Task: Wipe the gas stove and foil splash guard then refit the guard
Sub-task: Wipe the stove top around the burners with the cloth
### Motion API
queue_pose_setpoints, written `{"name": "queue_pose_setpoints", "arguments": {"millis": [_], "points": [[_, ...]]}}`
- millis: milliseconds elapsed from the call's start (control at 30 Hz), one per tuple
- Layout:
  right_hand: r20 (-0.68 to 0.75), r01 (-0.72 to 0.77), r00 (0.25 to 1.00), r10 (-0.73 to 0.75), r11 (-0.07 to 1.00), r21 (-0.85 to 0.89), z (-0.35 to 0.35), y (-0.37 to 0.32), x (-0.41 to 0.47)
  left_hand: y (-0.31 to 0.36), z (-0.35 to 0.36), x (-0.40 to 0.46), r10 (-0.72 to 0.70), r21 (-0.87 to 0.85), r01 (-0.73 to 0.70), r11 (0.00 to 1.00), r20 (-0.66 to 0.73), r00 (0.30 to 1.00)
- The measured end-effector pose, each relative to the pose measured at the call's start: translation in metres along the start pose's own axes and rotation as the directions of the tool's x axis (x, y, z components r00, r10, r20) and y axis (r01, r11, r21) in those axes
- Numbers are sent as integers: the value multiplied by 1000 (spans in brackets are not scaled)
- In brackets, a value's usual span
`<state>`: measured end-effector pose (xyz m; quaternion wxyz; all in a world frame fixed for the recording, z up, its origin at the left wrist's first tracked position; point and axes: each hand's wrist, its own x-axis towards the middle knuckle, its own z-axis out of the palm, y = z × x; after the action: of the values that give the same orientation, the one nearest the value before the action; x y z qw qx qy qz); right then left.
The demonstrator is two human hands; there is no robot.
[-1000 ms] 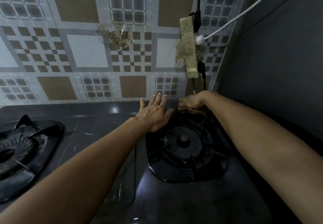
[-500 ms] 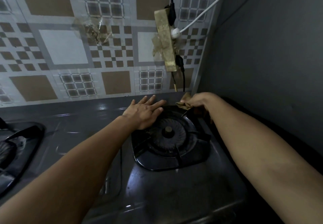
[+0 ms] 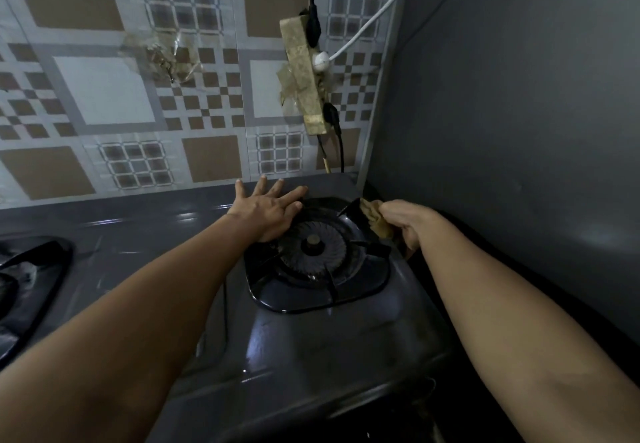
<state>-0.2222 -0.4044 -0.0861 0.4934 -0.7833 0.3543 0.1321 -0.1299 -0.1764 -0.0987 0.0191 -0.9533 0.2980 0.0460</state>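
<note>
The dark grey gas stove fills the lower view, with its right burner in the middle under a black pan support. My left hand lies flat with straight fingers on the stove top at the burner's far-left corner. My right hand grips a crumpled tan cloth against the stove's far-right edge, beside the grey wall. The patterned foil splash guard covers the back wall behind the stove.
A grimy power strip with black and white plugs and cables hangs on the back wall above the burner. The left burner shows at the left edge. A plain grey wall closes the right side.
My right hand has drawn the cloth from the stove's back corner toward me along the right edge. My left hand stays flat beside the burner. The view shifted right.
</note>
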Motion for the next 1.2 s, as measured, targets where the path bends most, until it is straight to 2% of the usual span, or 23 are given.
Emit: {"name": "queue_pose_setpoints", "arguments": {"millis": [233,400,533,600,733,900,967,1067,1200], "points": [[-51,18,998,-20,999,-47,3,40,-49,25,-13,-20,-31,51,29,998,46,998],[-138,54,988,-75,987,-154,9,69,-69,36,-10,-44,25,-70,-25,997,-1,1000],[-65,116,989,-136,962,-248,13,87,-93,37,-3,-65,62,-123,-64,990,-22,998],[-42,141,984,-174,899,-416,17,102,-97,35,0,-75,59,-140,-62,988,-24,998],[-173,71,950,-262,715,-696,44,118,-128,32,9,-90,44,-168,-42,985,8,999],[-137,174,861,-489,538,-825,116,118,-183,30,15,-91,31,-243,-25,970,24,999],[-113,229,822,-558,506,-831,134,124,-198,30,15,-90,31,-245,-20,969,42,999],[-153,205,805,-574,511,-835,126,132,-193,31,16,-88,29,-251,-16,968,49,998],[-320,15,868,-379,664,-747,80,139,-166,32,15,-90,34,-250,-19,968,54,998]]}}
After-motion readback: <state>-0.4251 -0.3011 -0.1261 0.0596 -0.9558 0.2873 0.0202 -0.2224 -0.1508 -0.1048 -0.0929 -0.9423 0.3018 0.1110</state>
